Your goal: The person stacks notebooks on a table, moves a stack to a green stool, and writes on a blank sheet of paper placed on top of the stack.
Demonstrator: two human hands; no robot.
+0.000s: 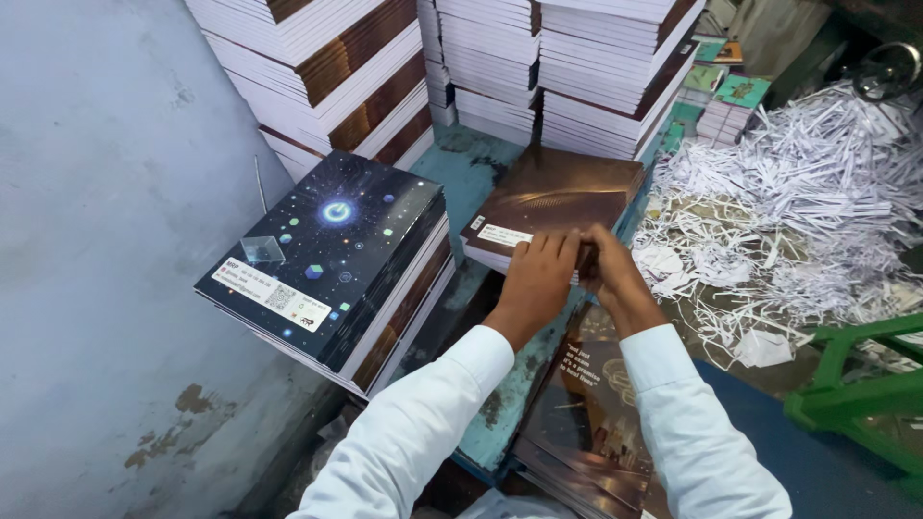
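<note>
My left hand (538, 274) and my right hand (608, 274) meet at the near edge of a small stack of brown-covered notebooks (558, 192). Both hands grip that edge, fingers laid on the top cover and curled over the front. The stack rests on a worn teal table (461, 168). Under my right forearm lies another pile of brown notebooks (586, 413), tilted toward me. White sleeves cover both forearms.
A tall stack of dark blue starry-covered notebooks (332, 245) stands at the left, beside a grey wall (106, 240). High notebook piles (596, 67) fill the back. Shredded white paper trimmings (798, 202) heap at the right, near a green metal frame (865, 384).
</note>
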